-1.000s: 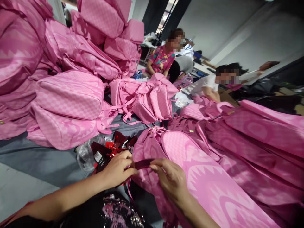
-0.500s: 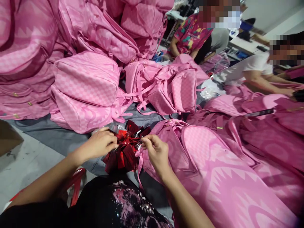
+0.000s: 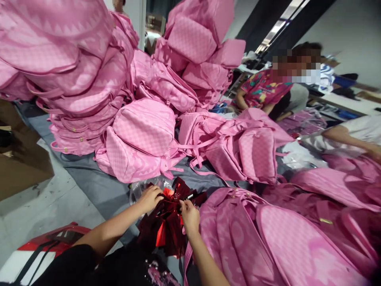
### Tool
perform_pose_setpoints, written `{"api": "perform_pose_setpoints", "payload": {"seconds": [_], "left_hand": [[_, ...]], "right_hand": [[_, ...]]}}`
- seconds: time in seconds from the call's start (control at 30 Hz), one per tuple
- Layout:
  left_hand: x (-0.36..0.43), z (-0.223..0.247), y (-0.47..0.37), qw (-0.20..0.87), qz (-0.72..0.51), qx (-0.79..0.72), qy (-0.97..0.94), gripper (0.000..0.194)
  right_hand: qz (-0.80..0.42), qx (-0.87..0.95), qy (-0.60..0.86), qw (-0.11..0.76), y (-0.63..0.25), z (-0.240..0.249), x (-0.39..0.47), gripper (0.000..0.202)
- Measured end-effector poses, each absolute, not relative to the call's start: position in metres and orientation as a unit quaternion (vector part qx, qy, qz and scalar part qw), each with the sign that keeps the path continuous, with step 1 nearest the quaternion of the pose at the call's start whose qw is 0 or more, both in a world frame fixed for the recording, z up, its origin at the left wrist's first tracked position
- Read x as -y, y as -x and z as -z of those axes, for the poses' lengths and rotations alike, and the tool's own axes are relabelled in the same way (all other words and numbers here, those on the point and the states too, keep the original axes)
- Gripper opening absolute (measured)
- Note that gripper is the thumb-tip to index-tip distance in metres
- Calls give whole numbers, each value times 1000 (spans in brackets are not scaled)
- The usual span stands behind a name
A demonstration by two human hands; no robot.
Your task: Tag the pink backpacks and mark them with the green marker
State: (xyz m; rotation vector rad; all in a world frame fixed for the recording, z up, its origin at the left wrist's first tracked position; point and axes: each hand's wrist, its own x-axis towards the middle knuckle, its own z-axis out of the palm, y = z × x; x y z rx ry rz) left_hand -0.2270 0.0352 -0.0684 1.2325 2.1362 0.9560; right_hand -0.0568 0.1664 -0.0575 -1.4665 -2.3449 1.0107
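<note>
A fanned-out bunch of shiny dark-red hang tags (image 3: 161,233) lies on the grey cloth in front of me, with thin red strings gathered at its middle. My left hand (image 3: 151,198) is at the upper left of the bunch, fingers closed on the strings. From the right, my right hand (image 3: 189,216) pinches the strings between thumb and fingertips. Under and behind my left hand is a clear plastic bag (image 3: 137,190). Close beside my right hand lies a pink backpack (image 3: 226,226) with a checked pattern.
Pink backpacks (image 3: 89,89) are stacked high at the left, and more (image 3: 257,153) lie ahead and to the right. A co-worker in a patterned shirt (image 3: 260,93) sits beyond them; another person's arm (image 3: 351,139) shows at right. A cardboard box (image 3: 26,159) stands at left.
The view has tilted up and turned left, so everything sits lower and further right. My hands have come closer together over the tags; the strings are less stretched out between them.
</note>
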Motion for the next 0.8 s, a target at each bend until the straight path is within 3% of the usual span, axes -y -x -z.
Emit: {"api": "perform_pose_setpoints", "payload": {"seconds": [0.43, 0.63, 0.8], "left_hand": [[144, 59, 236, 147, -405, -876, -218, 35], [175, 68, 244, 129, -451, -873, -132, 32], [164, 61, 314, 89, -511, -854, -53, 54]], "right_hand": [[-326, 790, 503, 131, 51, 79, -160, 32], [-306, 790, 515, 127, 32, 79, -162, 49], [-287, 802, 476, 217, 24, 72, -167, 62]]}}
